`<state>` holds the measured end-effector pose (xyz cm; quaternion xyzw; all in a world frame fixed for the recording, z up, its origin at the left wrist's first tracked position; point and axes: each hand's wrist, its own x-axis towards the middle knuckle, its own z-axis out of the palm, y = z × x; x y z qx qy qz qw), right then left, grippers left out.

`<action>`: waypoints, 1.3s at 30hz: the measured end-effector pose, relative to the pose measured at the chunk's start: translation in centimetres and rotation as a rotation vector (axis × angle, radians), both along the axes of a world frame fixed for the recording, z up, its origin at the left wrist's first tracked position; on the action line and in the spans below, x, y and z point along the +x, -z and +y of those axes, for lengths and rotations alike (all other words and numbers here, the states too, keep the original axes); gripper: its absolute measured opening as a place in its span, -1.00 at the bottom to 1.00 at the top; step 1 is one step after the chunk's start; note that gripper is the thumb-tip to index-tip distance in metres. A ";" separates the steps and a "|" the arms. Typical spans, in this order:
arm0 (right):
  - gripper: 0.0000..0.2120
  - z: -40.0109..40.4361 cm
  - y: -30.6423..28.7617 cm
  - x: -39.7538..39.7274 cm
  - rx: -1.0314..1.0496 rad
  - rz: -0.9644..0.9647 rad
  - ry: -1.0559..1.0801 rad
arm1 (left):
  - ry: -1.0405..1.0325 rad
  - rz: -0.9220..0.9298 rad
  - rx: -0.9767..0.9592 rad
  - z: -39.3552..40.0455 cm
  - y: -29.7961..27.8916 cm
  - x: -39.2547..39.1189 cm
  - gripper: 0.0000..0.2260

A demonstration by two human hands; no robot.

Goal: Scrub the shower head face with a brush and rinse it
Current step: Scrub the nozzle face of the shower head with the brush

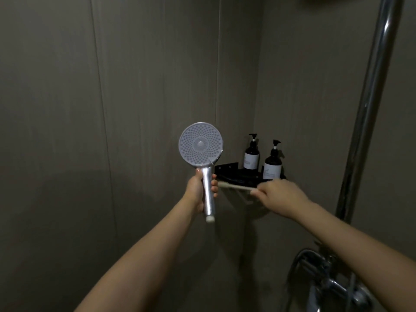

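Observation:
My left hand (198,192) grips the chrome handle of a round shower head (200,146), held upright with its dotted grey face turned toward me. No hose shows at the handle's lower end. My right hand (279,197) is closed on one end of a pale, thin brush (234,186) that lies level along the front edge of a black corner shelf (227,170). The brush's far end reaches almost to my left fingers. Its bristles are blurred and hard to make out.
Two dark pump bottles (251,157) (272,165) with white labels stand on the corner shelf. A chrome riser pipe (364,113) runs up the right wall. A chrome mixer tap (326,275) sits at the lower right. Grey wall panels surround everything.

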<state>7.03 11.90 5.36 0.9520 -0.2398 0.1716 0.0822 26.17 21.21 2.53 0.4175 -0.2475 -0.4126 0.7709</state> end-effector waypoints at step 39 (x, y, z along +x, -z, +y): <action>-0.67 0.4 -3.8 3.0 0.524 -0.297 0.128 | -0.017 -0.566 0.147 -0.3 0.8 -2.9 -0.77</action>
